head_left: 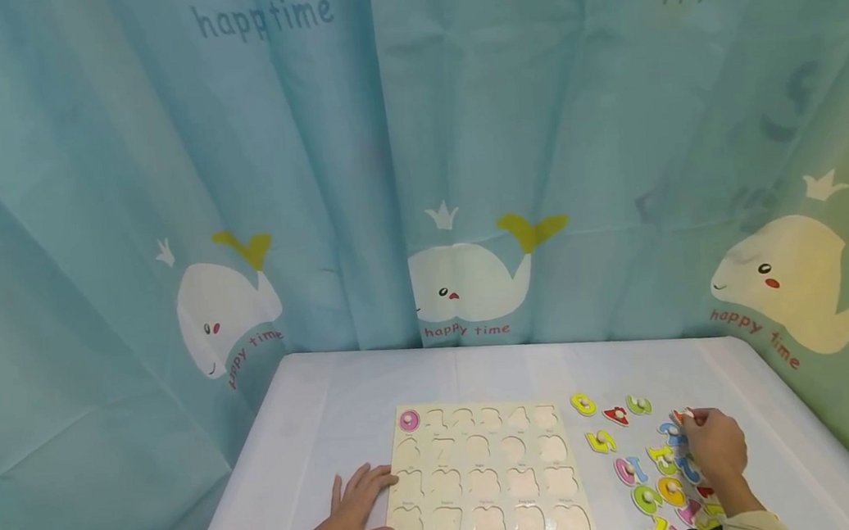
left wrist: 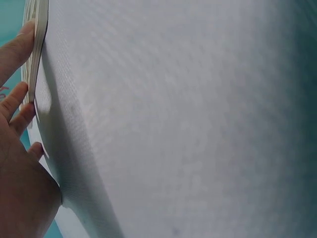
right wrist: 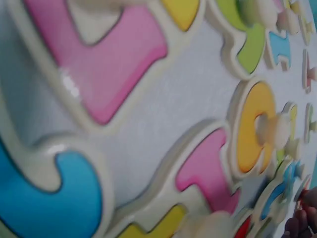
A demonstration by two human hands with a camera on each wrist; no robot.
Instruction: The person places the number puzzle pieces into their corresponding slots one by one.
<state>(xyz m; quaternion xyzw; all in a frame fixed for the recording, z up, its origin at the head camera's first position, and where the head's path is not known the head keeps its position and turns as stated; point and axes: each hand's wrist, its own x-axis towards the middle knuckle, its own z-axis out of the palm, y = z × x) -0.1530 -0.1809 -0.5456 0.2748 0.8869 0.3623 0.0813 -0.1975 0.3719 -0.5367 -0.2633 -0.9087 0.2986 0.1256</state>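
Note:
A cream number-puzzle board (head_left: 502, 473) lies flat on the table, its recesses in rows. One pink zero piece (head_left: 409, 420) sits in the top left recess. At the board's left edge rests my left hand (head_left: 349, 516), fingers spread and touching the rim; the left wrist view shows the thumb and fingertips against the board's side (left wrist: 40, 44). Over on the right, my right hand (head_left: 720, 447) pinches a small red puzzle piece (head_left: 679, 416) at the far end of the loose pieces. Its fingers partly hide that piece, so its number cannot be read.
Loose knobbed number pieces lie right of the board, among them a red four (head_left: 616, 417), a yellow zero (head_left: 584, 404) and an orange piece (head_left: 672, 491). Some crowd together under the right forearm. The white table (head_left: 331, 403) ends at a blue curtain (head_left: 345, 180).

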